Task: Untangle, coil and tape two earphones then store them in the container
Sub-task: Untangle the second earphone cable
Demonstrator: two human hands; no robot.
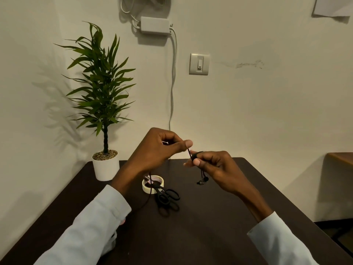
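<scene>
Sleeves (91, 232) frame both hands above the table (210, 236). Left hand (152, 148) and right hand (215, 167) each pinch the black earphone cord (189, 152). Scissors (166, 197) touch the tape roll (152, 183).

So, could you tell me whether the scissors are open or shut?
Shut: the scissors lie on the table, both handle loops touching.

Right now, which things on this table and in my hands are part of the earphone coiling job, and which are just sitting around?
Part of the job:
black earphone cable, pinched by left hand and right hand
earbuds dangling
tape roll
scissors

Just there:
potted plant
wall switch
white wall box
</scene>
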